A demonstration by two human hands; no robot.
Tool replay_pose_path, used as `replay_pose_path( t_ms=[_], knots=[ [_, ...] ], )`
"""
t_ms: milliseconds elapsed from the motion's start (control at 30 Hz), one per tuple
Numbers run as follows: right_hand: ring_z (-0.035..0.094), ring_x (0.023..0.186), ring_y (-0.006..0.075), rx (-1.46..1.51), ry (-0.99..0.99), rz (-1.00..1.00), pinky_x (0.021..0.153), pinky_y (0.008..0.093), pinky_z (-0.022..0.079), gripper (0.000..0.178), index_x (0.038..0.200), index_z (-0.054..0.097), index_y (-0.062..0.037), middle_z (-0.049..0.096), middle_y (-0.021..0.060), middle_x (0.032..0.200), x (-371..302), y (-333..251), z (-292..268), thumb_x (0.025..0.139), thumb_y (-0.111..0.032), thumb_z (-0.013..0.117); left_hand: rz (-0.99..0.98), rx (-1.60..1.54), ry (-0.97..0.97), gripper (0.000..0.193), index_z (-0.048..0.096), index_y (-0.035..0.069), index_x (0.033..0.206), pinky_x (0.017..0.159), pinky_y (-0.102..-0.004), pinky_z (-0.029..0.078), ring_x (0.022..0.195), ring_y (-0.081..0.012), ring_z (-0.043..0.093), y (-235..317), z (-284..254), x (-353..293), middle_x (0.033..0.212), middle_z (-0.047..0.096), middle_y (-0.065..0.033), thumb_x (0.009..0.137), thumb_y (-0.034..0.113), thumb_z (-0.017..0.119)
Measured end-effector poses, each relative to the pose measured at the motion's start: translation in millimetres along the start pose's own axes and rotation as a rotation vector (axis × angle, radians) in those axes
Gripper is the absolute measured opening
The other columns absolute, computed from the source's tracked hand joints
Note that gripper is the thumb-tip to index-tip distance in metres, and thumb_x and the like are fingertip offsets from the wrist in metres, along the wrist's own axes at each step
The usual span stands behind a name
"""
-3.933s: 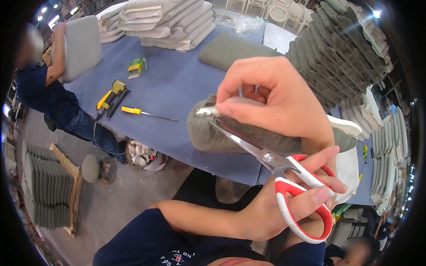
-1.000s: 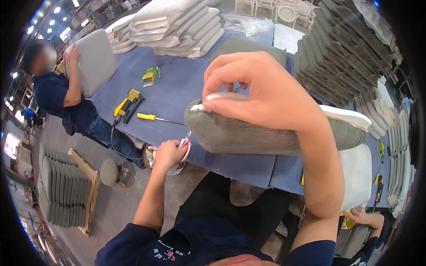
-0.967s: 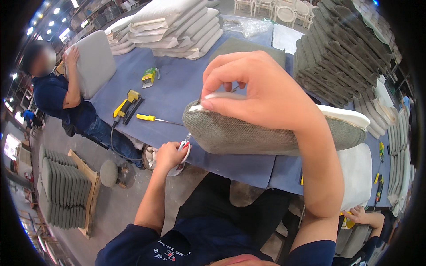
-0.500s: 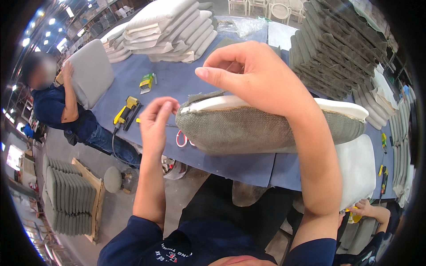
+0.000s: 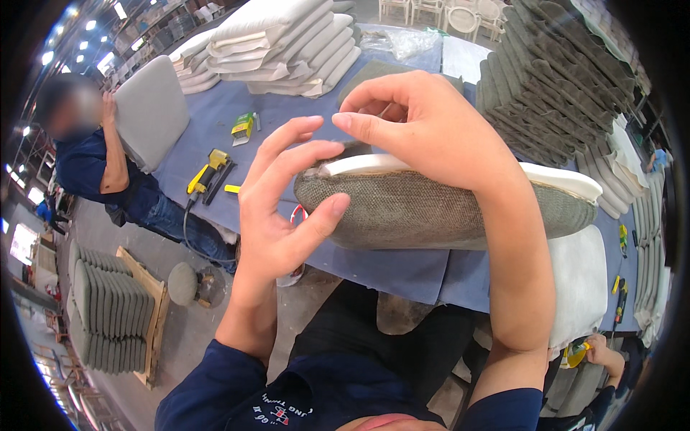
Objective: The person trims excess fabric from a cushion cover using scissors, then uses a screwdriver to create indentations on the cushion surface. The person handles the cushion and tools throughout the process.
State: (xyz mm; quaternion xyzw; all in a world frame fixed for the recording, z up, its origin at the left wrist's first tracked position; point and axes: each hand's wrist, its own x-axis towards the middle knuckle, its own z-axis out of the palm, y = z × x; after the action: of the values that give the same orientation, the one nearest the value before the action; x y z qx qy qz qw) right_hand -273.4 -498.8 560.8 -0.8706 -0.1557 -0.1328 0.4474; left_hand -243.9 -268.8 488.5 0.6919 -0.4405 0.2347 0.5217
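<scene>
On the table (image 5: pixel 388 269), one grey-green cushion (image 5: pixel 402 215) bears one white strip (image 5: pixel 374 164). Left hand's (image 5: pixel 272 215) grip spreads wide at its nine-o'clock end; right hand's (image 5: pixel 442 129) curls loosely above, both apparently empty. Toward ten o'clock: one staple gun (image 5: pixel 212 169), one box (image 5: pixel 243 130). Left fingers partly hide one red-rimmed handle (image 5: pixel 295 211).

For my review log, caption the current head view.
Left hand open, right hand curled, at a gray-green fabric cushion with white strip; yellow pneumatic stapler beyond.
</scene>
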Motion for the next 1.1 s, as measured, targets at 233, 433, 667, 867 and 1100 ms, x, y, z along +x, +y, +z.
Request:
replay_pose_path(
  t_ms=[233,433,667,867,1100],
  knots=[
    [0.077,0.085,0.0284,-0.010,-0.021,-0.006,0.081,0.0382,0.059,0.036,0.111,0.080,0.0011,0.080,0.0202,0.093,0,1,1,0.097,-0.031,0.075,0.007,-0.175,-0.050,0.031,0.077,0.003,0.115,0.117,-0.0482,0.043,0.139,-0.0333,0.057,-21,7,-13,0.153,0.058,-0.0228,0.091,0.021,0.082],
    [0.075,0.082,0.0259,-0.012,-0.036,0.012,0.080,0.0371,0.059,0.035,0.111,0.080,0.0014,0.079,0.0183,0.091,0,-3,-1,0.097,-0.030,0.075,0.121,-0.285,0.054,0.025,0.077,0.004,0.111,0.111,-0.0442,0.051,0.127,-0.0325,0.065,-37,24,-13,0.148,0.060,-0.0220,0.089,0.014,0.084],
    [0.070,0.074,0.0245,-0.130,0.006,-0.091,0.072,0.0379,0.056,0.026,0.106,0.079,0.0006,0.074,0.0148,0.082,-2,-16,5,0.095,-0.023,0.077,0.203,-0.183,0.200,0.025,0.077,0.006,0.114,0.101,-0.0433,0.055,0.117,-0.0296,0.066,-47,35,-24,0.140,0.061,-0.0191,0.090,0.013,0.083],
    [0.071,0.081,0.0282,-0.497,0.240,-0.569,0.073,0.0385,0.055,0.010,0.100,0.077,-0.0021,0.074,0.0116,0.093,-19,-7,25,0.091,-0.006,0.078,0.327,-0.110,0.329,0.024,0.076,0.005,0.115,0.094,-0.0402,0.057,0.110,-0.0293,0.067,-54,43,-26,0.139,0.055,-0.0201,0.096,0.018,0.081],
    [0.073,0.121,0.0223,-0.857,0.473,-0.475,0.110,0.0402,0.048,0.033,0.125,0.079,-0.0082,0.077,0.0046,0.130,-66,7,75,0.094,-0.019,0.071,0.323,-0.105,0.385,0.023,0.077,0.007,0.115,0.093,-0.0408,0.057,0.115,-0.0300,0.064,-71,52,-31,0.140,0.054,-0.0208,0.100,0.024,0.079]
  ],
)
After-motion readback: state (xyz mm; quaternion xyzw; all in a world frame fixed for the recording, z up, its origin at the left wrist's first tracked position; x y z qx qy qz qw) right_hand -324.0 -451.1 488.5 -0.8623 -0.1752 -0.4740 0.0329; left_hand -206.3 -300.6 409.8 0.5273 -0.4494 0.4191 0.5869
